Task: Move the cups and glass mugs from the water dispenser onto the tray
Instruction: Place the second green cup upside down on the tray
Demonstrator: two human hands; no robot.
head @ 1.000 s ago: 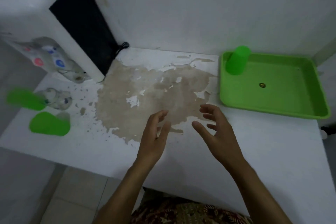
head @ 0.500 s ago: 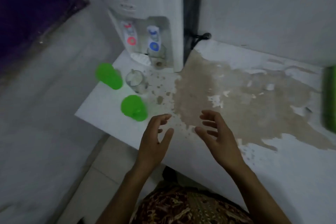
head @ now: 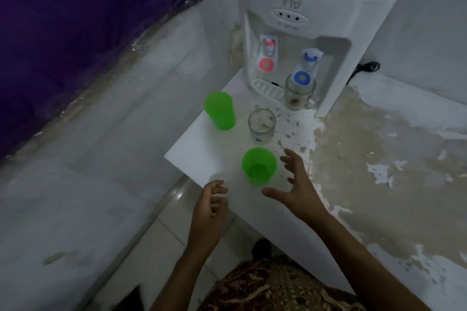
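Two green plastic cups stand upright on the white counter: the near cup (head: 259,164) by the counter's corner and the far cup (head: 220,110) at the left edge. A glass mug (head: 261,124) stands between them. A second glass mug (head: 299,92) sits under the blue tap of the white water dispenser (head: 310,2). My right hand (head: 294,185) is open, fingers spread, just right of the near cup without touching it. My left hand (head: 211,206) hovers empty over the counter's edge, fingers loosely curled. The tray is out of view.
The counter (head: 394,222) has a worn brown patch with peeling paint on the right. A black power cord (head: 367,67) lies behind the dispenser. A white wall and a purple surface (head: 75,20) are on the left, tiled floor below.
The view has swung left from the tray to the dispenser. Both hands have moved toward the near green cup, and the right hand now spreads beside it.
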